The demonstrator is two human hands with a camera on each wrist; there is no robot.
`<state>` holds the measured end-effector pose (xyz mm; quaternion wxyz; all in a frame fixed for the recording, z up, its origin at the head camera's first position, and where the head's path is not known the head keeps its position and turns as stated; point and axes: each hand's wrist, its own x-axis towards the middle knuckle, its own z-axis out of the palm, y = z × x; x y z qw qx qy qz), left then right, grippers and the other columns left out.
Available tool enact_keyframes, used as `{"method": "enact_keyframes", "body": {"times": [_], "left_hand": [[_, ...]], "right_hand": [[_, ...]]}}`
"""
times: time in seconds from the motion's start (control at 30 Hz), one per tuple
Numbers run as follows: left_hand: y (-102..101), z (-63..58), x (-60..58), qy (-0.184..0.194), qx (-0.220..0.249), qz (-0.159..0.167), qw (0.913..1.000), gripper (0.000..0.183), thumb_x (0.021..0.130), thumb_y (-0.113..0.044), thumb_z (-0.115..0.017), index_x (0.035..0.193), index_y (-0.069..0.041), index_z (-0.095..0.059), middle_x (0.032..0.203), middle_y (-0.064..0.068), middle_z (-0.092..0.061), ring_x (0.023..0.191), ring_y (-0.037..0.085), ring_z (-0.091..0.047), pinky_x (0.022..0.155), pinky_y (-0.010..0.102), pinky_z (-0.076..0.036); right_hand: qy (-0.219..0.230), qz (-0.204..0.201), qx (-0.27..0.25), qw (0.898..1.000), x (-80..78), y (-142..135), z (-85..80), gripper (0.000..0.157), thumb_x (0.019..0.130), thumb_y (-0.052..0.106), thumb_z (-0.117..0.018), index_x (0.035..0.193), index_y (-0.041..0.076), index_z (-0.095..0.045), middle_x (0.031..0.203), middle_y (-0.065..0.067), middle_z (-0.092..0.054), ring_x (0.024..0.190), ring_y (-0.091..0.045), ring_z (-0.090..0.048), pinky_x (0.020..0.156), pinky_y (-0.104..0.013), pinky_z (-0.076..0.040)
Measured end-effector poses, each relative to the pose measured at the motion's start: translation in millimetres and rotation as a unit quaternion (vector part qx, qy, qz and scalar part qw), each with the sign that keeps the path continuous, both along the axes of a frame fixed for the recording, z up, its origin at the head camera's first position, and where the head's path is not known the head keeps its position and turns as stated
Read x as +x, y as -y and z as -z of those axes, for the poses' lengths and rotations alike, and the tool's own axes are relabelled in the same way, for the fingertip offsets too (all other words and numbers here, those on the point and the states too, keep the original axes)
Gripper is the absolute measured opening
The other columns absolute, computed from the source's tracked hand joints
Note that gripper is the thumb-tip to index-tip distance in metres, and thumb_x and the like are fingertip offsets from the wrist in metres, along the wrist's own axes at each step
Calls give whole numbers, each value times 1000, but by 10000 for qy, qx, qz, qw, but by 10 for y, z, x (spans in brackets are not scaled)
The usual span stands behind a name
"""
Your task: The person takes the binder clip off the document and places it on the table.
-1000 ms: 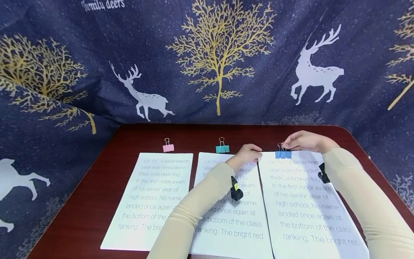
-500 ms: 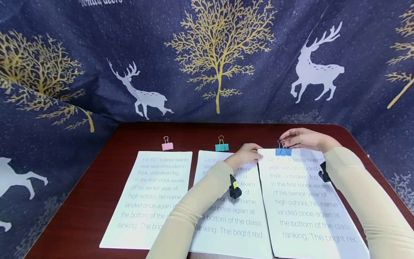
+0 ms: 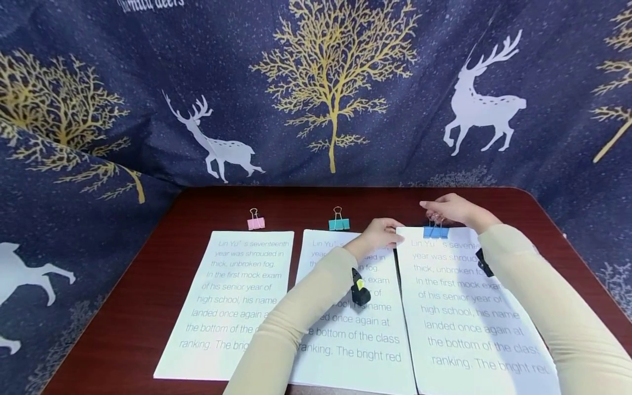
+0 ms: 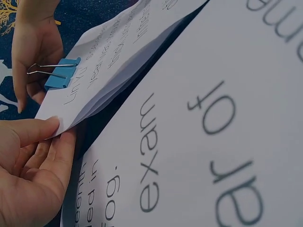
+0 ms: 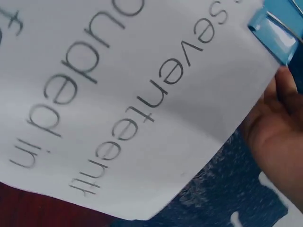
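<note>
A blue binder clip sits on the top edge of the right paper stack, its wire handles standing out past the edge. My right hand is at the clip, one finger stretched out and others curled at its far side; exactly how they hold it is partly hidden. In the right wrist view, fingertips meet the blue binder clip from beyond the paper's edge. My left hand pinches the same stack's top left corner, thumb above and fingers beneath. That corner is lifted, and the sheets fan slightly apart along their side.
Two more printed paper stacks lie to the left, a middle one under my left forearm and a left one. Behind them stand a teal binder clip and a pink binder clip. A patterned cloth hangs behind the dark table.
My right hand has shifted slightly left over the blue binder clip, and its finger has straightened past the handles. The left hand keeps its pinch on the paper corner.
</note>
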<state>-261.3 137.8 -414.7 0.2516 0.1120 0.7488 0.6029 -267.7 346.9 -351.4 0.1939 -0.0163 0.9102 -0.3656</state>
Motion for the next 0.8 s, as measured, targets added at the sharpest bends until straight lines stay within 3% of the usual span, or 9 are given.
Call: {"method": "enact_keyframes", "body": {"times": [0.17, 0.37, 0.47, 0.6, 0.8], "left_hand": [[-4, 29, -3, 71, 41, -102, 9999, 26, 80, 1, -66, 106, -5, -67, 97, 13, -69, 86, 21, -66, 77, 29, -55], [3, 109, -19, 152, -45, -202, 9997, 26, 80, 0, -67, 105, -6, -67, 94, 11, -69, 83, 17, -66, 79, 29, -55], [5, 141, -26, 125, -22, -254, 9996, 26, 78, 1, -68, 104, -7, -68, 93, 10, -70, 80, 16, -66, 77, 29, -55], [18, 162, -29, 126, 47, -284, 9995, 28, 78, 2, -68, 105, -6, -68, 93, 11, -70, 79, 15, -65, 77, 29, -55], [41, 163, -31, 229, 141, -282, 9992, 28, 79, 3, -67, 106, -5, -67, 94, 10, -69, 80, 14, -64, 79, 29, -55]], "right_hand": [[-572, 82, 713, 9958, -10, 72, 63, 68, 94, 53, -37, 102, -10, -61, 87, -14, -65, 73, -17, -58, 71, -34, -49], [-680, 110, 924, 9933, 5, 99, 104, 80, 88, 66, -31, 104, -6, -63, 91, -15, -66, 78, -20, -59, 71, -33, -46], [-548, 55, 628, 9965, 6, 61, 108, 76, 88, 64, -37, 105, -6, -62, 89, -12, -66, 78, -17, -59, 72, -32, -49], [-127, -109, -220, 9996, 7, -53, 82, 65, 91, 52, -45, 114, -9, -57, 95, -10, -65, 82, -13, -61, 77, -29, -53], [407, -358, -1274, 9904, 24, -200, 49, 58, 94, 32, -51, 129, -12, -41, 115, -13, -62, 92, -9, -61, 85, -24, -51]]}}
